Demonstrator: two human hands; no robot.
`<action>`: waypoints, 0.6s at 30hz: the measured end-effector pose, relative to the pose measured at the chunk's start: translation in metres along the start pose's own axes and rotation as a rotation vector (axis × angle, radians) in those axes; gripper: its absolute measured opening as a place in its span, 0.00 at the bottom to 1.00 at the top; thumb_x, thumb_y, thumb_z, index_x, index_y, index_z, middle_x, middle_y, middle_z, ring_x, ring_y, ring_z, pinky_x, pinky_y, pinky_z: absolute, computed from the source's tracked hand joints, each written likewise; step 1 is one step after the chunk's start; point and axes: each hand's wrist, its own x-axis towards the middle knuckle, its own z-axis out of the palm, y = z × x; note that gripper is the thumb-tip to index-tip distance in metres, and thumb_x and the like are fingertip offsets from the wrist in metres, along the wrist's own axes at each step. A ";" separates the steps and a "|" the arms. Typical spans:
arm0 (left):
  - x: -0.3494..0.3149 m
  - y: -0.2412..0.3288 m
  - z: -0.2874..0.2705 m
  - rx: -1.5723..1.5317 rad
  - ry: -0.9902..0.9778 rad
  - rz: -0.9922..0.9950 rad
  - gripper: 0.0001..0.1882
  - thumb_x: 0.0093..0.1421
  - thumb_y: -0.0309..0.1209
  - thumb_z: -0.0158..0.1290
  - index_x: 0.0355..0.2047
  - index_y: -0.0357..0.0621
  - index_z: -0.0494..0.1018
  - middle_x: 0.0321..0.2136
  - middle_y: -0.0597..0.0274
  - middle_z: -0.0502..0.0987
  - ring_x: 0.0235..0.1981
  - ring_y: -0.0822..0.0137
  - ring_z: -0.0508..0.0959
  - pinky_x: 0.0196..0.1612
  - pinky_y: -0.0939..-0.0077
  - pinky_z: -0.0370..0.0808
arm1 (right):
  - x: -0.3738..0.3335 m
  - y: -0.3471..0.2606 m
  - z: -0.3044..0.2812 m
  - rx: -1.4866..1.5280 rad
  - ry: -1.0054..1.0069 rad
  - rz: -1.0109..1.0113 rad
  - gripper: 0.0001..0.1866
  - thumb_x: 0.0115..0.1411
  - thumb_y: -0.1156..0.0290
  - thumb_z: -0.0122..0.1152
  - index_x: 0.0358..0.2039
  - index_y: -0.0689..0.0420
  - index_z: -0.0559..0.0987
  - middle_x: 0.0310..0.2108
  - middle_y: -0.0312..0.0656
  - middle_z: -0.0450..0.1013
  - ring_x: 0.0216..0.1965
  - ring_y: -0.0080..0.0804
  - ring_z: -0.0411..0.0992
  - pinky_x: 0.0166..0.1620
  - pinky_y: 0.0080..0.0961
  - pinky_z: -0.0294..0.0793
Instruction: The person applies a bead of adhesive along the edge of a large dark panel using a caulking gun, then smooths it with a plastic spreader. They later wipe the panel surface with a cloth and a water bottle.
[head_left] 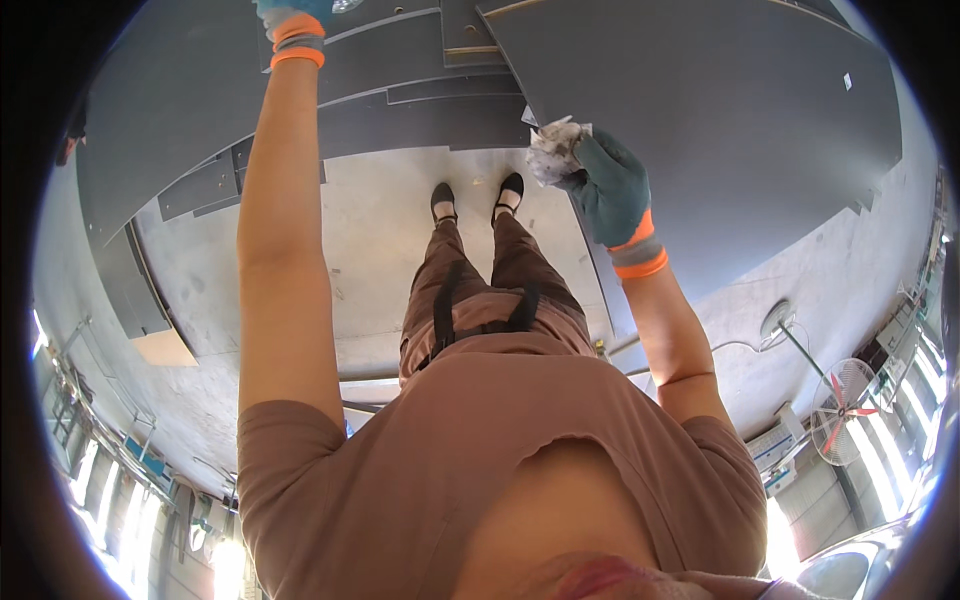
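Note:
My right hand, in a dark teal work glove with an orange and grey cuff, is closed on a crumpled white rag with grey smudges. It is held above the left edge of a large dark grey panel. At the top edge my left hand, gloved alike, is stretched far forward over other dark grey panels. Its fingers are mostly cut off by the picture's edge. They look closed at a clear, shiny thing, of which only a small part shows.
Several narrower dark strips lie overlapped ahead of my feet on the pale floor. More board pieces lie at the left. A standing fan with red blades is at the right, near a round base and a cable.

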 end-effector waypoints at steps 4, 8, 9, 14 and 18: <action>-0.058 0.050 0.019 -0.055 0.357 -0.211 0.09 0.59 0.27 0.64 0.39 0.43 0.78 0.30 0.70 0.78 0.35 0.72 0.78 0.37 0.70 0.76 | -0.005 0.005 0.003 -0.056 0.104 -0.027 0.17 0.74 0.71 0.46 0.52 0.71 0.76 0.48 0.50 0.78 0.48 0.39 0.80 0.52 0.37 0.83; -0.193 0.087 0.020 -0.117 -0.232 -0.418 0.20 0.69 0.39 0.52 0.55 0.39 0.74 0.51 0.52 0.79 0.54 0.59 0.78 0.56 0.63 0.78 | -0.008 0.014 0.010 -0.084 0.252 -0.133 0.17 0.67 0.73 0.59 0.54 0.68 0.78 0.41 0.43 0.79 0.40 0.26 0.79 0.42 0.23 0.82; -0.215 0.114 0.025 -0.182 -0.387 -0.567 0.19 0.69 0.31 0.55 0.57 0.38 0.74 0.49 0.54 0.81 0.51 0.65 0.79 0.54 0.71 0.78 | -0.010 0.014 0.013 -0.218 0.223 -0.178 0.18 0.67 0.73 0.60 0.55 0.67 0.78 0.41 0.42 0.79 0.40 0.25 0.78 0.42 0.22 0.82; -0.271 0.158 0.062 -0.431 -0.250 -1.212 0.18 0.71 0.37 0.54 0.48 0.32 0.78 0.37 0.58 0.83 0.34 0.73 0.82 0.36 0.81 0.78 | -0.020 0.003 0.032 -0.473 0.119 -0.218 0.19 0.66 0.72 0.62 0.55 0.67 0.78 0.42 0.41 0.80 0.39 0.22 0.76 0.44 0.20 0.78; -0.283 0.155 0.057 -0.613 -0.147 -1.129 0.18 0.72 0.36 0.51 0.49 0.31 0.77 0.39 0.57 0.82 0.37 0.70 0.82 0.40 0.79 0.79 | -0.026 0.015 0.026 -0.406 0.118 -0.131 0.19 0.66 0.71 0.62 0.54 0.67 0.79 0.42 0.42 0.80 0.39 0.23 0.76 0.45 0.21 0.78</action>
